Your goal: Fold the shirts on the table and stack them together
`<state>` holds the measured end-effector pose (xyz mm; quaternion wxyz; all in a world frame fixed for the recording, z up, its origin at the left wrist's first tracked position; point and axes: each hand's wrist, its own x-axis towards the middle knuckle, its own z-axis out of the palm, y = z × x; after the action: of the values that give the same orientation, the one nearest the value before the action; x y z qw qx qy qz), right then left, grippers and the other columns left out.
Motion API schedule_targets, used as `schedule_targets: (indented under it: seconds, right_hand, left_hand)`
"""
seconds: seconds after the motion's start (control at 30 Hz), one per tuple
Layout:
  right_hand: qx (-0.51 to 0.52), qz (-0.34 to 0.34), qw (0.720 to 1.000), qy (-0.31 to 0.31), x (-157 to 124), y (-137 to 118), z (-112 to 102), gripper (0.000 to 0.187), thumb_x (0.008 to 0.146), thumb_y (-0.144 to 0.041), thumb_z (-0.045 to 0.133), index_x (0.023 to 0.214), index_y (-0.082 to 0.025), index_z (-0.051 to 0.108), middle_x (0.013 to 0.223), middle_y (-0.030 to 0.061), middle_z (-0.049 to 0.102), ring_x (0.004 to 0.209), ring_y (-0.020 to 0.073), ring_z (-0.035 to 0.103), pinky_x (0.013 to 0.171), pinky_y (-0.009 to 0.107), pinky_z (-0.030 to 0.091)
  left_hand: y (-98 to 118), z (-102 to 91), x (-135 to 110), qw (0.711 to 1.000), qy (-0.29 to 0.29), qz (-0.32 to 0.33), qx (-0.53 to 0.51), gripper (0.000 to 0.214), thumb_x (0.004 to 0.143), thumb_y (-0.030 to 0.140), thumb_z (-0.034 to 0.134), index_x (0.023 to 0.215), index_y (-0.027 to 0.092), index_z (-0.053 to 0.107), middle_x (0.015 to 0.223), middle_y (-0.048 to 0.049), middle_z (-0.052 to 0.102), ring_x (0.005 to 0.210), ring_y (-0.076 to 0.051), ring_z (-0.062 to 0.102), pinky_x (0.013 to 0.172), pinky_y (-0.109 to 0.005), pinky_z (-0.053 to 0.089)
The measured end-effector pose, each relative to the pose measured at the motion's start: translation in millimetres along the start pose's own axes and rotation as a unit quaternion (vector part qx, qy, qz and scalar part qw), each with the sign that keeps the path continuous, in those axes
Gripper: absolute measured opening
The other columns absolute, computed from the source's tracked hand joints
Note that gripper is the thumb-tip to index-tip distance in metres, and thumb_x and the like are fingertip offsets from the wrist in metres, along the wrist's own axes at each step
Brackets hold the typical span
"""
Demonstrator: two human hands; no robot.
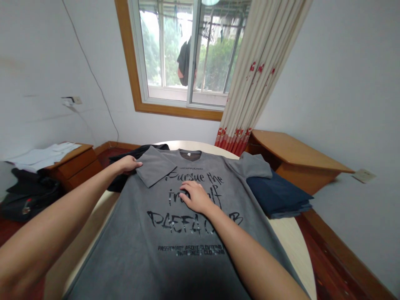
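A grey T-shirt [131,233] with black lettering lies spread front-up, its neckline at the far end. Its left sleeve is folded inward over the chest, and my left hand [130,163] pinches the outer edge of that sleeve. My right hand [195,196] rests on the printed chest with its fingers apart, covering some letters. The sleeve on the right reaches over a stack of folded dark blue clothes [278,196]. Black clothing [117,183] lies partly hidden behind my left hand and the shirt.
Under the shirt is a round pale table [301,246]. A wooden desk [300,150] stands at the right, by a curtain [265,54] and window. At the left, a wooden cabinet [75,164] bears papers [40,156], with a black bag [29,198] beside it.
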<state>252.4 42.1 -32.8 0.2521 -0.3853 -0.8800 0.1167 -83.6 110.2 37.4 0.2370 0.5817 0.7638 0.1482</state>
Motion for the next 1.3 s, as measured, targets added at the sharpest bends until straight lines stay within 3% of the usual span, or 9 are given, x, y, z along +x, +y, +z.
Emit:
schedule_targets:
  seconds: [0.17,0.23,0.33,0.43,0.57,0.77,0.97,1.13,1.3]
  right_hand:
    - [0.001,0.001,1.000,0.001,0,0,-1,0.024,0.091,-0.028,0.062,0.113,-0.019,0.068,0.126,0.0110,0.064,0.121,0.0234,0.055,0.104,0.043,0.040]
    - [0.002,0.002,1.000,0.002,0,0,-1,0.024,0.091,-0.028,0.062,0.112,-0.019,0.068,0.127,0.0109,0.064,0.121,0.0233,0.055,0.105,0.042,0.040]
    - [0.003,0.002,1.000,0.002,1,0,-1,0.024,0.091,-0.028,0.062,0.112,-0.018,0.068,0.127,0.0108,0.064,0.122,0.0237,0.055,0.105,0.042,0.040]
    - [0.004,0.006,1.000,0.001,1,-1,-1,0.024,0.091,-0.028,0.062,0.112,-0.019,0.068,0.127,0.0105,0.064,0.122,0.0241,0.055,0.104,0.042,0.040]
    - [0.009,0.014,1.000,0.001,1,-1,-2,0.024,0.091,-0.027,0.063,0.113,-0.019,0.067,0.129,0.0104,0.063,0.122,0.0241,0.054,0.104,0.043,0.040]
    - [0.018,0.023,1.000,-0.004,2,-2,-2,0.024,0.090,-0.026,0.063,0.113,-0.021,0.067,0.129,0.0096,0.063,0.122,0.0245,0.054,0.104,0.044,0.040]
    - [0.018,0.024,1.000,-0.006,2,-1,-2,0.024,0.090,-0.026,0.063,0.113,-0.020,0.067,0.130,0.0098,0.063,0.122,0.0241,0.054,0.103,0.044,0.040]
    - [0.014,0.010,1.000,-0.001,1,1,0,0.025,0.091,-0.028,0.062,0.114,-0.020,0.067,0.129,0.0092,0.063,0.123,0.0233,0.054,0.104,0.042,0.039]
    - [0.011,0.009,1.000,0.000,0,1,0,0.024,0.091,-0.028,0.062,0.113,-0.020,0.067,0.129,0.0094,0.063,0.124,0.0229,0.054,0.106,0.042,0.039]
  left_hand:
    - [-2,-0.5,4,0.990,-0.008,-0.032,0.136,0.042,0.080,0.050,0.067,0.096,0.012,0.072,0.097,-0.0199,0.071,0.085,-0.034,0.069,0.065,-0.037,0.056]
    - [6,1.2,7,0.975,0.037,-0.015,0.219,0.046,0.084,0.048,0.063,0.109,0.010,0.070,0.111,-0.0230,0.069,0.100,-0.037,0.067,0.080,-0.043,0.055]
    - [24,11.6,19,0.947,0.115,0.084,0.288,0.053,0.094,0.046,0.048,0.131,0.009,0.059,0.137,-0.0220,0.058,0.125,-0.037,0.054,0.100,-0.049,0.047]
    - [38,29.5,39,0.923,0.115,0.180,0.319,0.057,0.099,0.044,0.033,0.144,0.011,0.047,0.156,-0.0172,0.039,0.143,-0.032,0.035,0.114,-0.051,0.032]
    - [36,50.6,73,0.930,0.079,0.141,0.331,0.071,0.099,0.053,0.023,0.153,0.007,0.034,0.163,-0.0168,0.021,0.152,-0.031,0.014,0.120,-0.055,0.015]
    - [22,59.8,99,0.945,0.079,0.117,0.295,0.079,0.098,0.059,0.012,0.156,0.006,0.024,0.163,-0.0155,0.018,0.152,-0.029,0.013,0.121,-0.054,0.012]
    - [41,59.2,58,0.941,0.109,0.122,0.296,0.082,0.097,0.059,0.013,0.155,0.002,0.026,0.163,-0.0174,0.017,0.152,-0.031,0.012,0.121,-0.055,0.011]
    - [25,71.3,9,0.944,0.079,0.122,0.297,0.085,0.095,0.064,0.015,0.155,0.005,0.029,0.163,-0.0155,0.019,0.152,-0.031,0.013,0.121,-0.054,0.015]
    - [23,74.7,-3,0.952,0.042,0.095,0.287,0.083,0.096,0.062,0.016,0.156,0.006,0.026,0.164,-0.0143,0.015,0.152,-0.030,0.013,0.121,-0.052,0.017]
